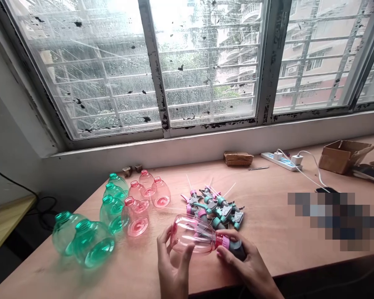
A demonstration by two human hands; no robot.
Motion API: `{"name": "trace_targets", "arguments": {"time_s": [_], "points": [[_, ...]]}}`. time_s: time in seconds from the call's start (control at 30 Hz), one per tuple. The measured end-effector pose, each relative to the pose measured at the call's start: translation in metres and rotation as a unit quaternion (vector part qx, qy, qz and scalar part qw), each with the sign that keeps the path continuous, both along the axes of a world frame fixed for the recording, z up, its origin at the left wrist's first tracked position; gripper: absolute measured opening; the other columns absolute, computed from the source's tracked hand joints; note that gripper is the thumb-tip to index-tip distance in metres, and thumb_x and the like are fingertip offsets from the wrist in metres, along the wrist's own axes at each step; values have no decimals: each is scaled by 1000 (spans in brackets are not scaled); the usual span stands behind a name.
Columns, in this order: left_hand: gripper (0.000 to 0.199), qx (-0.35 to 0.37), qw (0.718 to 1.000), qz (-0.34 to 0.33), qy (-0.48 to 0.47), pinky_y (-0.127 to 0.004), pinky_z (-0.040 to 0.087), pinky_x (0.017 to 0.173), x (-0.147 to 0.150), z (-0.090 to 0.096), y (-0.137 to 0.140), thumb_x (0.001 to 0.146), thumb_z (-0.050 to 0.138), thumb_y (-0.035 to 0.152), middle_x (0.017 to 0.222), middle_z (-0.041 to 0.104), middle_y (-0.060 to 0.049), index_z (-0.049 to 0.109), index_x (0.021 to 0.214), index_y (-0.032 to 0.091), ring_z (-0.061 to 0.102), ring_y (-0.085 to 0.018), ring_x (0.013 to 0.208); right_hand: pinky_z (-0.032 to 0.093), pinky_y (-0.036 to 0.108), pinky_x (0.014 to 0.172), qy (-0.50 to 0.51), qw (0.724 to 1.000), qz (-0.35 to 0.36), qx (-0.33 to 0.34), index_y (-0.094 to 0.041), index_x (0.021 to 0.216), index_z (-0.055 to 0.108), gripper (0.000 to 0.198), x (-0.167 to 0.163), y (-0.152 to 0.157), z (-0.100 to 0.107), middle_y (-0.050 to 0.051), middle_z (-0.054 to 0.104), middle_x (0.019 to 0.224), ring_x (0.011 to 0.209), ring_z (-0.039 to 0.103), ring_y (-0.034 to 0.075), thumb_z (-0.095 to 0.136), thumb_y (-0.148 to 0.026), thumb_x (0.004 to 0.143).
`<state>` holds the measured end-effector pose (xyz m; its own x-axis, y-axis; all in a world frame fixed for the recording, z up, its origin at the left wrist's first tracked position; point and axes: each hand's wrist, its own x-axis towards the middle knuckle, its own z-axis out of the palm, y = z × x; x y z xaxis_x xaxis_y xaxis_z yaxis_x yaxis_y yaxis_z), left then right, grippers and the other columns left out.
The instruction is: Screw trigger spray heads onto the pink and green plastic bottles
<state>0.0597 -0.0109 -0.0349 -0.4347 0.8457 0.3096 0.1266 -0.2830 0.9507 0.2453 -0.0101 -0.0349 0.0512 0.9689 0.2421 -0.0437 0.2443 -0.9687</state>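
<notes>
Desk (268,232) of pale pinkish wood is extending beneath and beyond both hands, its near edge dropping into shadow by the right wrist. Left hand (174,270) is cupping the base end of a clear pink bottle (193,234), thumb and fingers spreading around it. Right hand (252,263) is clamping on the neck end, fingers closing around the pink collar of a dark spray head (236,249). Bottle is lying sideways between the two hands; thread engagement cannot be told.

Just beyond the hands, loose spray heads (225,211) are forming a tangled pile, thin white tubes sticking out. To the left of the left hand, four pink bottles (135,218) and five green bottles (93,245) are standing upright, mouths uncapped.

Room: far beyond the right hand, a cardboard packet (238,158), a power strip (268,158) with white chargers, and an open cardboard box (336,158) are resting along the back of the desk. Straight ahead of both hands, a wide window (205,87) is letting in daylight, its panes showing streaks and dark flecks, bars crossing outside. Far left of the left hand, a yellowish wooden surface (9,224) is standing beside a black cable (46,203).
</notes>
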Motion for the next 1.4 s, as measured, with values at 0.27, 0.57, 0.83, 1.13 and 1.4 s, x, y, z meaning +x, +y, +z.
{"name": "trace_targets", "arguments": {"time_s": [0.27,0.57,0.83,1.13,1.4], "points": [[65,15,999,-11,32,-47,45,115,0,-2,3,80,79,58,140,63,-12,63,134,25,59,-33,129,56,28,67,66,998,-11,-7,-21,107,77,44,2,0,2,4,74,77,70,70,21,80,-58,83],[80,38,999,-3,-13,-50,46,114,6,1,-2,78,77,65,146,58,-16,51,142,25,57,-36,135,51,25,64,48,999,-6,4,-20,106,77,40,2,2,-4,2,74,77,66,66,17,81,-54,84],[62,57,998,4,-7,-49,44,118,1,0,3,78,82,56,136,66,-12,65,128,23,59,-33,133,51,27,65,55,998,4,-6,-18,106,77,42,1,1,-2,3,73,73,67,67,18,81,-55,84],[70,76,997,-14,1,-50,46,116,-2,-5,-2,73,86,58,138,65,-13,64,130,24,60,-35,132,54,26,66,91,996,-7,-4,-20,107,76,42,4,2,-2,3,74,72,67,69,19,81,-55,85],[59,44,999,17,5,-46,46,113,0,-2,1,82,78,59,135,65,-13,64,127,22,62,-31,126,54,28,73,29,999,-11,11,-21,109,79,42,5,-1,0,4,77,83,76,71,21,81,-54,84]]}}
